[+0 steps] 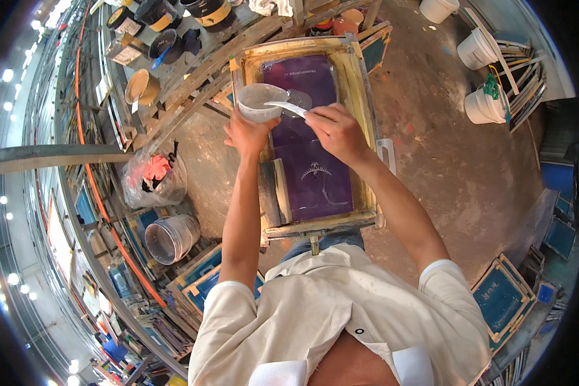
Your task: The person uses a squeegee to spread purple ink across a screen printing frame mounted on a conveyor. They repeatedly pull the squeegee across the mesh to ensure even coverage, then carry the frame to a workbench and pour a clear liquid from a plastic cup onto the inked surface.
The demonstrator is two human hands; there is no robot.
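My left hand point(249, 133) is wrapped around a translucent plastic tub point(258, 110), tilted over the upper left of a screen-printing frame. In my right hand point(338, 132) is the handle end of a white plastic spoon point(285, 105). Its other end reaches over the tub's rim. Beneath both hands lies the wooden screen frame point(365, 143), with a purple panel point(316, 151) bearing pale line artwork. A greyish wet-looking patch point(300, 99) shows beside the tub. A wood-handled squeegee point(275, 193) rests along the frame's left inner edge.
Wooden rails with dark paint tubs point(156, 14) and a tan tub point(143, 87) stand at upper left. A plastic bag point(154, 177) and a clear bucket point(172, 239) sit on the left. White buckets point(484, 105) stand at right; blue screens point(505, 302) lean lower right.
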